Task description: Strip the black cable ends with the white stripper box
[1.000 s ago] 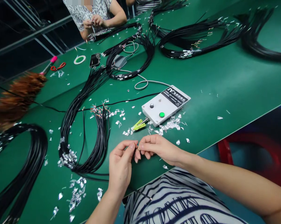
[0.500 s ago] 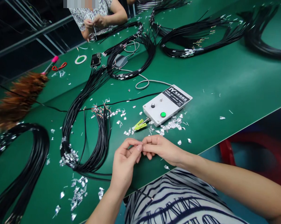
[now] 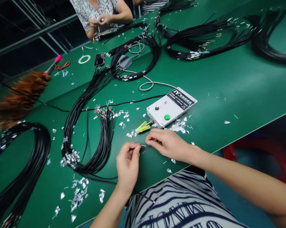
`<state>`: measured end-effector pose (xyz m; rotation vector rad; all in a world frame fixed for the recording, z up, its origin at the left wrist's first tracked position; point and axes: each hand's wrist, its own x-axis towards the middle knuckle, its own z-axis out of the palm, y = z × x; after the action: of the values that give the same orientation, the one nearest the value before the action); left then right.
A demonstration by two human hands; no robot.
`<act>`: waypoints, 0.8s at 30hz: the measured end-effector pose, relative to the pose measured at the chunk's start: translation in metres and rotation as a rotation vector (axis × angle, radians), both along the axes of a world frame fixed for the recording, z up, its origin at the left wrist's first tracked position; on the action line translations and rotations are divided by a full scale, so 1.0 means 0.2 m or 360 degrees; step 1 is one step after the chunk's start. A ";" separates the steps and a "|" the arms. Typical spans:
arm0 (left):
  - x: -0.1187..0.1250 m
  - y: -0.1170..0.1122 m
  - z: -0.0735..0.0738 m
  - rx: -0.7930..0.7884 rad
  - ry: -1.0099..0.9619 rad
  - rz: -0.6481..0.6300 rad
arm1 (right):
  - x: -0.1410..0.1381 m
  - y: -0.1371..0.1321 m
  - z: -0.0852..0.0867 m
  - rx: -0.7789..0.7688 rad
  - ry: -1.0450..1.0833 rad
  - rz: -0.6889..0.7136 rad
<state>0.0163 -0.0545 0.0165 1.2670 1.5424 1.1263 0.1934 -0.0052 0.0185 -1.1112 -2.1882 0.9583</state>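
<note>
My left hand (image 3: 128, 164) pinches a thin black cable between thumb and forefinger. The cable's pale wire end (image 3: 143, 145) pokes out past the fingertips, while most of its length is hidden by the hand and wrist. To the right, apart from that end, my right hand (image 3: 169, 144) has its fingers curled together; anything inside them is hidden. Just beyond both hands lies a grey-white wire-twisting machine (image 3: 172, 107) with a green button, and a yellow-green clip (image 3: 143, 126) on its shaft. Left of my hands, a black cable bundle (image 3: 105, 136) shows stripped copper ends.
Foil scraps (image 3: 79, 194) litter the green table (image 3: 216, 104). Coiled cables (image 3: 21, 158) lie at left and more cables (image 3: 204, 38) at the back. A feather duster (image 3: 26, 91), red scissors (image 3: 62, 65), tape roll (image 3: 84, 59) and phone (image 3: 99, 60) lie far left. A co-worker (image 3: 102, 19) sits opposite.
My hands were together at the fingertips; the right hand has drawn away to the right and slightly up. The pale wire end now shows between them.
</note>
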 end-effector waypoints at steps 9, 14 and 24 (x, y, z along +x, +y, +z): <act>-0.02 0.00 0.02 0.0102 0.0158 -0.0199 | -0.06 -0.01 0.00 0.0875 -0.0349 0.0166; -0.03 0.01 0.03 -0.0079 -0.0170 -0.0196 | -0.01 0.02 -0.06 0.0838 -0.0155 0.0318; -0.02 0.02 0.05 -0.0086 -0.0192 -0.0166 | -0.05 -0.03 0.04 0.0927 -0.0418 0.0121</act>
<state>0.0124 -0.0498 0.0263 1.2070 1.3925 1.0679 0.1839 -0.0120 0.0261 -0.9068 -2.4966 0.1658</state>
